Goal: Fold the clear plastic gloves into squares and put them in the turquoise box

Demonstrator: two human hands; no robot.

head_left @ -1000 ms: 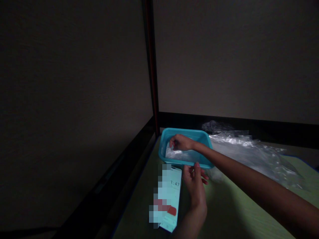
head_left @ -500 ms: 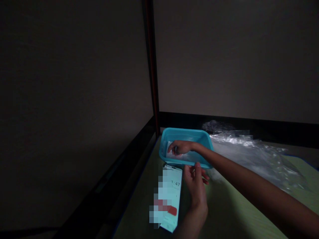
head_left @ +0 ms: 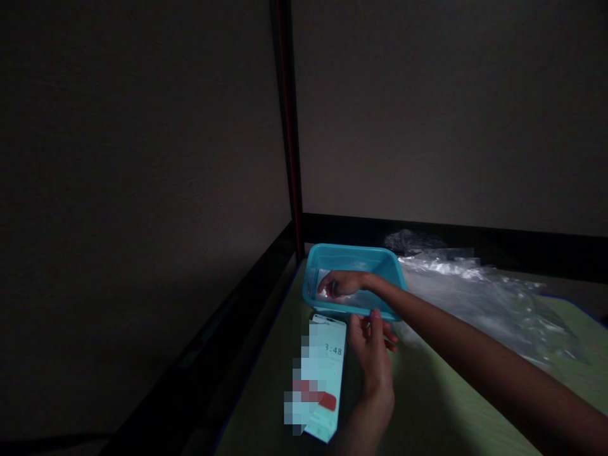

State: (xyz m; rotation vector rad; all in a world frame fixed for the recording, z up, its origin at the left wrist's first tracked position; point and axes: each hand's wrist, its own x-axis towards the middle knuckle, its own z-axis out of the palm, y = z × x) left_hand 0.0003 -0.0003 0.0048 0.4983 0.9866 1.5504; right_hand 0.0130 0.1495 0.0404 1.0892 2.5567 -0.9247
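Blue tub (head_left: 368,258), lower centre, has the half-curled left hand (head_left: 373,348) at its near rim, likely steadying it, and the loosely curled right hand (head_left: 346,282) inside, either's grip impossible to tell.

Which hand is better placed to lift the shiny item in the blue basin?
Probably the right hand, inside the blue basin by the shiny item; the left hand is at the near rim.
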